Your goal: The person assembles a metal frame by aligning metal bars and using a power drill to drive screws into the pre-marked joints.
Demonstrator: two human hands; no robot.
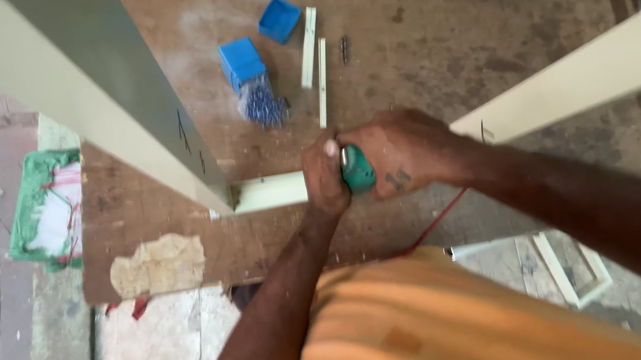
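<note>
Two small blue boxes upper centre on the worn bench: open blue box (279,18) w/ square mouth, tipped blue box (241,61) just below-left, spilling dark nails (266,108); no labels, signs or screens

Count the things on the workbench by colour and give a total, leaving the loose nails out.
Blue: 2, box and its lid
Cream: 5, big panel, long board, short bar, two thin strips
Green: 1, tool gripped by left hand and right hand
Total: 8
</note>
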